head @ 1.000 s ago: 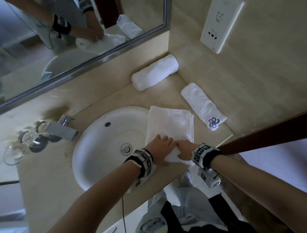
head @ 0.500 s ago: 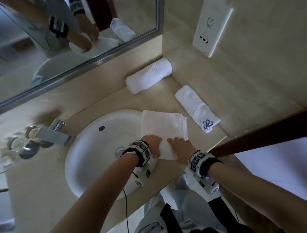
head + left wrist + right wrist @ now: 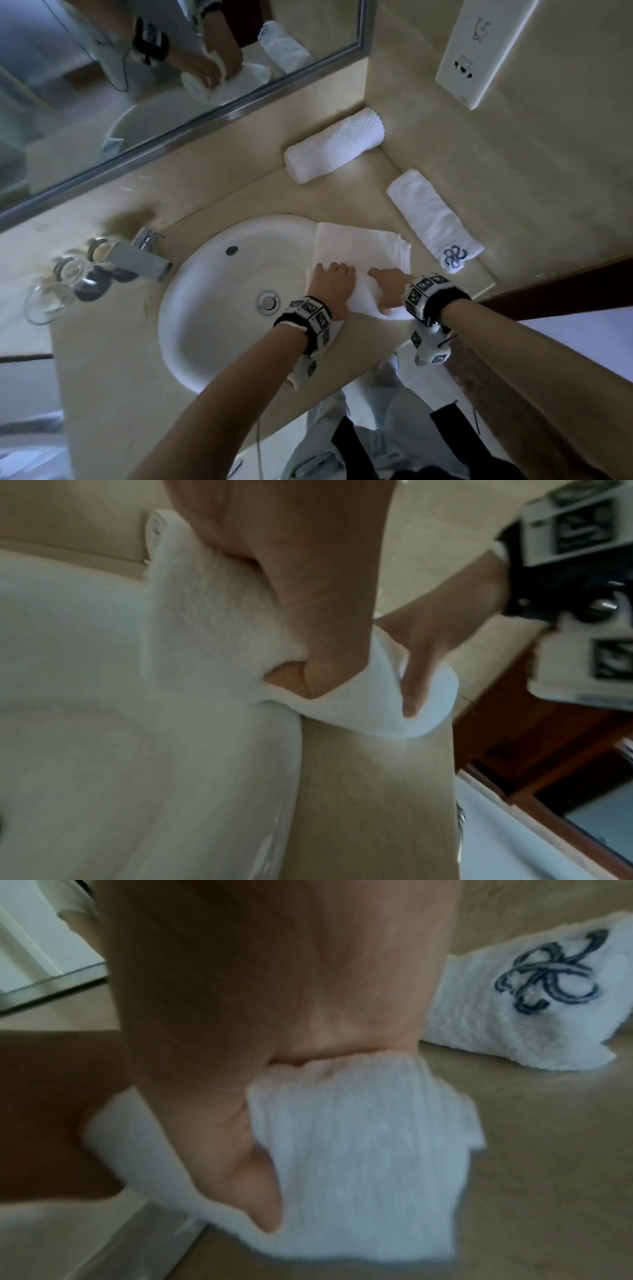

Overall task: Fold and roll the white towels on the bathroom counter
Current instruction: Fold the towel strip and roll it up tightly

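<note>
A white towel lies half on the counter, half over the basin's right rim, its near end wound into a thick roll. My left hand and right hand sit side by side on that roll, fingers curled over the top. In the left wrist view the left thumb is tucked under the roll. In the right wrist view my right hand grips the towel the same way. A rolled waffle towel and a towel with a blue emblem lie behind.
The white basin fills the counter's middle, with a chrome tap and glass tumblers to its left. A mirror runs along the back wall. A socket plate is on the right wall, and a dark wooden frame bounds the counter.
Both hands have pushed the roll away from the counter's front edge. The roll is thicker and the flat part of the towel is shorter.
</note>
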### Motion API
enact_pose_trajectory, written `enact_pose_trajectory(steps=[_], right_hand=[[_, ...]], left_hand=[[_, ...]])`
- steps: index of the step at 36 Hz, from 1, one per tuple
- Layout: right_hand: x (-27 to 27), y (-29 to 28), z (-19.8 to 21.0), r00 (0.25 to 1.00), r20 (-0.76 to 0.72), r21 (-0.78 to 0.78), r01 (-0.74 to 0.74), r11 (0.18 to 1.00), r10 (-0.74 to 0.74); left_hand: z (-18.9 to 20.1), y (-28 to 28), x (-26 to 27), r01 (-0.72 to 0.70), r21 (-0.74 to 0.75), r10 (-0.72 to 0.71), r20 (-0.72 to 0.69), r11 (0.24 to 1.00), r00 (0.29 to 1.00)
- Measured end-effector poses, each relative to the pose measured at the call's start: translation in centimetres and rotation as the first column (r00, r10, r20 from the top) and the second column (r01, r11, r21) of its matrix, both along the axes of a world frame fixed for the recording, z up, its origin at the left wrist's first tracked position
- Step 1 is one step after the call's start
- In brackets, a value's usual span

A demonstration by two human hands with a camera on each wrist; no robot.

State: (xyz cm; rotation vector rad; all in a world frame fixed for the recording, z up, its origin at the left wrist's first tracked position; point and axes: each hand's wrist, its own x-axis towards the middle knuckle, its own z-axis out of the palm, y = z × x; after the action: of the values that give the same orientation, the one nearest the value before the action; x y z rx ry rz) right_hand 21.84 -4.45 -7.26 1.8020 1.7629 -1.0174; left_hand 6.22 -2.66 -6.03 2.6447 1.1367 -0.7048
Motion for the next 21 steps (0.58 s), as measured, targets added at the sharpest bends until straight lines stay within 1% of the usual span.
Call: enact_pose_trajectory(steps=[1, 3, 4, 6, 8, 9, 11, 12, 16, 17, 19, 21], right_hand=[[-0.2, -0.1, 0.7, 0.999, 0.049, 0.063, -0.021, 0.998, 0.018], [0.2, -0.4, 0.2, 0.992, 0.123, 0.156, -0.037, 0.987, 0.018], [0.5, -0.5, 0.1, 0.989, 0.134, 0.192, -0.081, 0.978, 0.055], [0.9, -0.8, 0.2, 0.973, 0.169, 0.252, -0.195, 0.948, 0.155], [0.9, -1.1, 0.3, 0.949, 0.233, 0.286, -0.276, 0.918, 0.212], [0.6, -1.2, 0.4, 0.943, 0.253, 0.288, -0.289, 0.913, 0.218], [0.4, -1.0, 0.0, 0.950, 0.241, 0.287, -0.265, 0.920, 0.199], [0.3, -0.8, -0.3, 0.958, 0.216, 0.284, -0.249, 0.926, 0.191], [0.4, 0.9, -0.1, 0.983, 0.137, 0.214, -0.152, 0.965, 0.125], [0.4, 1.6, 0.2, 0.990, 0.113, 0.171, -0.109, 0.979, 0.090], [0.7, 2.8, 0.3, 0.995, 0.084, 0.068, -0.050, 0.996, 0.044], [0.7, 3.6, 0.2, 0.996, 0.083, 0.057, -0.031, 0.998, 0.027]], left_hand=[[-0.2, 0.5, 0.1, -0.037, -0.021, 0.038, 0.023, 0.999, 0.999], [-0.6, 1.5, 0.3, -0.117, -0.077, 0.121, 0.059, 0.990, 0.991], [-0.7, 2.0, 0.3, -0.147, -0.101, 0.154, 0.059, 0.984, 0.986], [-0.7, 3.1, 0.7, -0.174, -0.137, 0.180, 0.034, 0.975, 0.983], [-0.6, 4.0, 1.1, -0.179, -0.172, 0.179, -0.015, 0.969, 0.984], [-0.5, 4.3, 1.3, -0.174, -0.178, 0.170, -0.040, 0.968, 0.985], [-0.4, 4.3, 1.8, -0.135, -0.145, 0.127, -0.062, 0.980, 0.990], [-0.4, 4.1, 1.9, -0.109, -0.109, 0.104, -0.049, 0.988, 0.993], [-0.4, 1.5, 1.2, -0.031, 0.081, 0.024, 0.080, 0.996, 0.996], [-0.6, 0.7, 0.8, -0.018, 0.117, 0.009, 0.082, 0.993, 0.997], [-1.1, -0.7, 0.1, 0.009, 0.163, -0.013, 0.026, 0.987, 1.000], [-1.5, -0.9, -0.5, 0.008, 0.162, -0.005, -0.023, 0.987, 1.000]])
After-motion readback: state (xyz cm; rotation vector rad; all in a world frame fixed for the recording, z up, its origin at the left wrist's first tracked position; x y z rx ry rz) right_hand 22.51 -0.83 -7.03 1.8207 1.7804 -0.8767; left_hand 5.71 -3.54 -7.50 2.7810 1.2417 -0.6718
